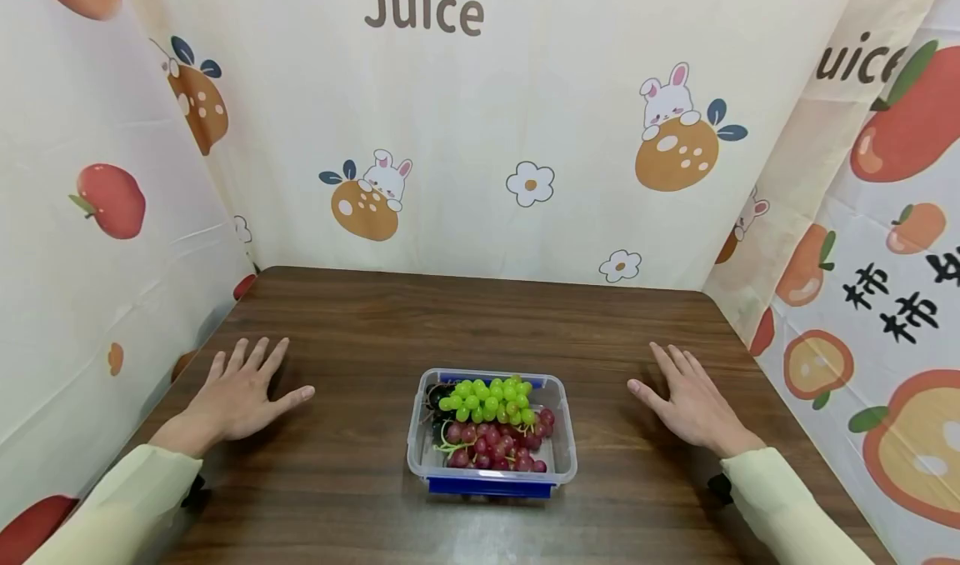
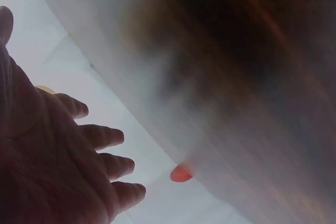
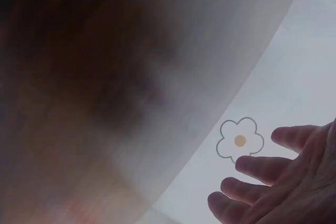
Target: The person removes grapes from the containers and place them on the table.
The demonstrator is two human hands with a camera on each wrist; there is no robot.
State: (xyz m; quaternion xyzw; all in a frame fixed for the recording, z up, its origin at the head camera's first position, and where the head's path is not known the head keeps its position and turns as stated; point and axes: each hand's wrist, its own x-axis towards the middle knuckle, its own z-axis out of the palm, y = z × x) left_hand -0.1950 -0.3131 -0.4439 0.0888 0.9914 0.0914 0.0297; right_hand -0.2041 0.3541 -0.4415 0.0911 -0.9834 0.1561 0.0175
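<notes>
A clear plastic box (image 1: 417,452) with a blue clip along its front stands near the middle of the table. Inside, a bunch of green grapes (image 1: 487,400) lies on top toward the back, with red grapes (image 1: 498,447) in front of it. Dark grapes (image 1: 438,396) show at the left, partly hidden under the green bunch. Over the table's left side, my left hand (image 1: 236,398) is palm down, fingers spread, holding nothing. My right hand (image 1: 693,398) is likewise palm down with straight fingers on the right, apart from the box. Both wrist views show bare palms.
The dark wooden table (image 1: 345,323) has rounded back corners. Curtains printed with fruit, rabbits and flowers enclose it; the back curtain (image 1: 465,107) rises behind the far edge, and the left curtain (image 1: 60,315) and right curtain (image 1: 832,432) run along the sides.
</notes>
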